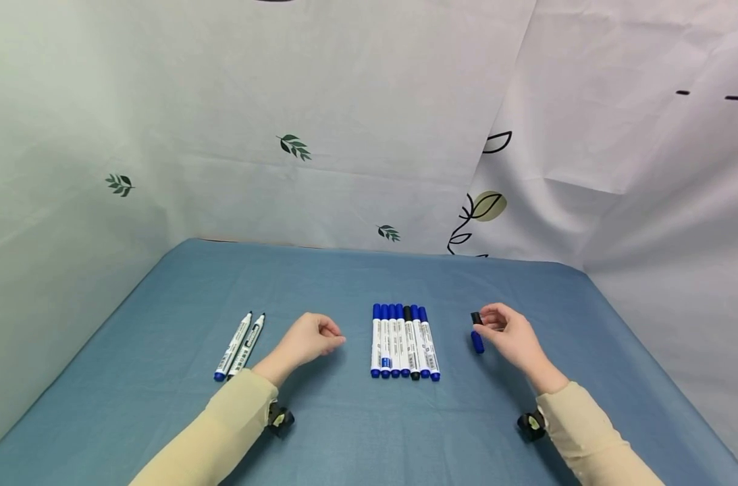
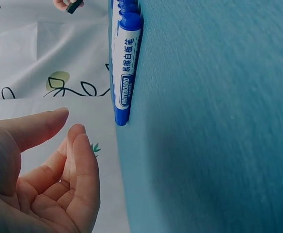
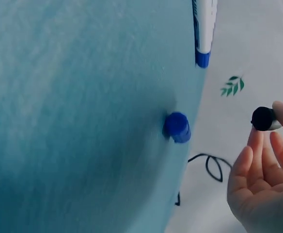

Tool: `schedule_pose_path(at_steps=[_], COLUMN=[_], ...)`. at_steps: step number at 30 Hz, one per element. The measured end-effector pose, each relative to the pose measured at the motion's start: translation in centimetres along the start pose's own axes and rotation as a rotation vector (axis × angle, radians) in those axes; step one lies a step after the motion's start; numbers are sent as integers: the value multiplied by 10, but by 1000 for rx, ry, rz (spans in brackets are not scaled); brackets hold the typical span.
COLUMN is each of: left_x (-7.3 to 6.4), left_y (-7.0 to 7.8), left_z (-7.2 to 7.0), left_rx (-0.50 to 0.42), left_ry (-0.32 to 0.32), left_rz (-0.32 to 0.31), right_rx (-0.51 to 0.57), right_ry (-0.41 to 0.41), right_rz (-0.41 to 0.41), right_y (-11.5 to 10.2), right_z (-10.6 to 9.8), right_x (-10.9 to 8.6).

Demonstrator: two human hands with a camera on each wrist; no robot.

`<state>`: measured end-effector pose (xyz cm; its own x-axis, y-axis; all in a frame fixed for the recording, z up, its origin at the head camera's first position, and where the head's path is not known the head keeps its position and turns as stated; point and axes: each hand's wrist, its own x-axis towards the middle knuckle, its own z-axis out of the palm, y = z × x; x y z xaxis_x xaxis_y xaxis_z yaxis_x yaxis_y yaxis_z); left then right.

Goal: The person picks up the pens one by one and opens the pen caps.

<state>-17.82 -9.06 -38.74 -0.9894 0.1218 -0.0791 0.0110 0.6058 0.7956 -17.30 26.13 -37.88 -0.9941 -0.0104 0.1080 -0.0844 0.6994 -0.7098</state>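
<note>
My left hand (image 1: 310, 339) hovers over the cloth left of a row of whiteboard markers (image 1: 401, 344), fingers loosely curved. Nothing shows between its thumb and fingers in the left wrist view. On the right, my right hand (image 1: 514, 337) pinches a black marker cap (image 3: 263, 119) between thumb and fingertips, off the table. Just below lies a blue marker cap (image 1: 477, 342) on the cloth. The row has several markers side by side, mostly blue-capped, one with a black cap. Left of my left hand lie two uncapped markers (image 1: 244, 347), tips pointing away.
A blue cloth (image 1: 344, 432) covers the table. White fabric (image 1: 375, 121) with leaf prints hangs behind it and at both sides. A black wrist camera (image 1: 280, 418) is on the left wrist, another (image 1: 531, 426) on the right.
</note>
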Motion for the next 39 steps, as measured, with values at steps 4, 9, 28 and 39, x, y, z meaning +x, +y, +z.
schedule_pose_path(at_steps=[4, 9, 28, 39], left_x=[1, 0, 1, 0], left_y=[1, 3, 8, 7], left_z=[2, 3, 8, 11], left_rx=[-10, -9, -14, -6], left_ry=[-13, -19, -41, -56], left_rz=[10, 20, 17, 26], right_rx=[57, 141, 101, 42], right_ry=[-74, -149, -256, -271], right_rz=[86, 136, 226, 238], right_y=[7, 18, 31, 38], right_z=[-8, -16, -17, -13], right_x=[4, 9, 14, 16])
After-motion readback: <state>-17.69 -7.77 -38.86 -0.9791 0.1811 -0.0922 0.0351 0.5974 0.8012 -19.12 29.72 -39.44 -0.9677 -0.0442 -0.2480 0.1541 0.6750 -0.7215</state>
